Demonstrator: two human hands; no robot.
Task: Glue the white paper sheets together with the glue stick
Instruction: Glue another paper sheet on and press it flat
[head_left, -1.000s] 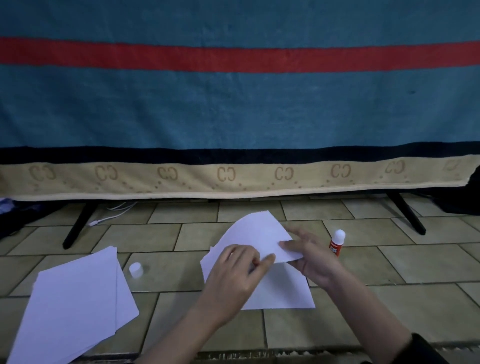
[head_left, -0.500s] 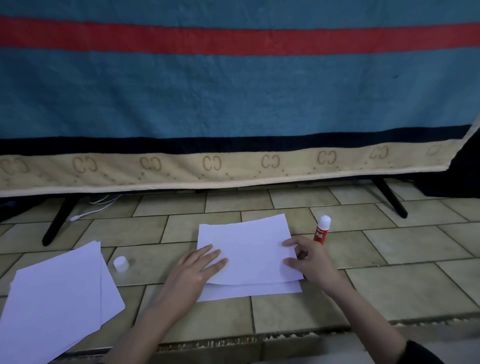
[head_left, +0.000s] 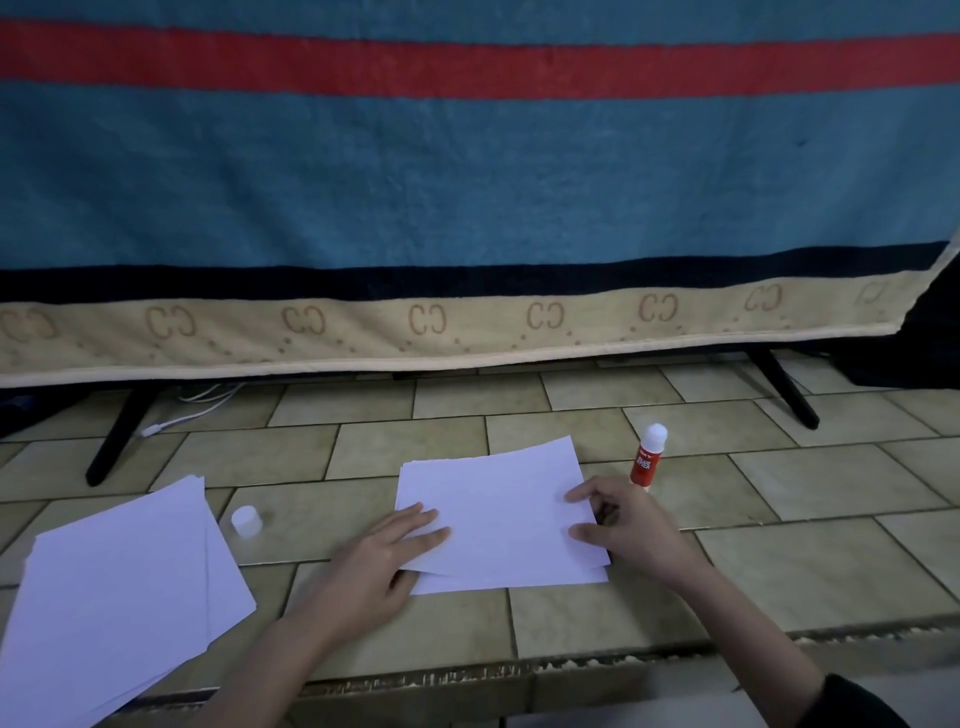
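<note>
Paper on paper now: the top white sheet (head_left: 498, 512) lies flat over the bottom sheet (head_left: 519, 581), turned a touch askew so the lower one peeks out along the near edge and at the near right corner, both on the tiled floor (head_left: 810, 561). Left hand (head_left: 387, 553) lies flat with fingers straight and close together, fingertips on the sheet's left edge. Right hand (head_left: 621, 525) works the right edge, forefinger and thumb stretched out onto the paper, the other fingers curled underneath; whether they pinch the edge, I cannot tell. Glue stick (head_left: 647, 457) stands upright and uncapped just beyond the right hand, off the paper's far right corner. Its white cap (head_left: 245, 521) sits to the left, between the pair and the loose stack of white sheets (head_left: 119, 587) at the near left. Striped blue blanket (head_left: 467, 182) hangs across the back.
</note>
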